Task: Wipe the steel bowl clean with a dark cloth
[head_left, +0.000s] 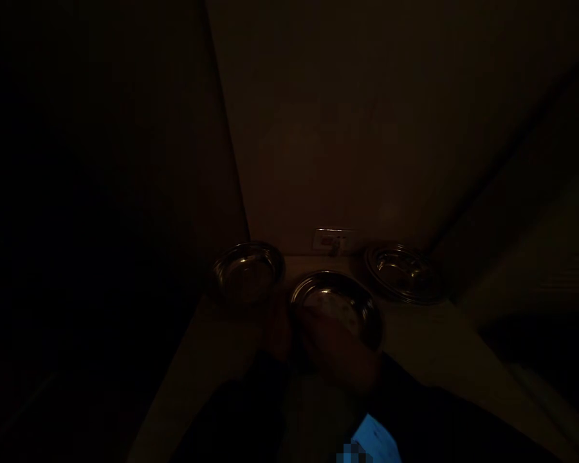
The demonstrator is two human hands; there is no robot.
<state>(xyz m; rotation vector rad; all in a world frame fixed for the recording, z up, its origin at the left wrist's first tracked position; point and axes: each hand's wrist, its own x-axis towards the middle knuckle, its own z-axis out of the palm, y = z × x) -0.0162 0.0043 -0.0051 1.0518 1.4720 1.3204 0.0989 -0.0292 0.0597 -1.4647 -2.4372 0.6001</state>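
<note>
The scene is very dark. Over the left side of a round, shiny metal dish (345, 308) reaches my right hand (338, 350), its fingers drawn together near the rim; anything between them is too dark to make out. My left hand (276, 331) is a dim shape just left of that dish, close to my right fingertips, and its fingers are lost in shadow. Small pale spots show on the dish's bottom, but what they are cannot be told. Behind my left hand stands a second round metal dish (248, 276).
Several metal plates or dishes (405, 273) look stacked at the right back of the light table (429, 341). A wall socket plate (335, 239) sits low on the wall (328, 141) behind. At the bottom, a bright blue patch (374, 437) glows near my right sleeve.
</note>
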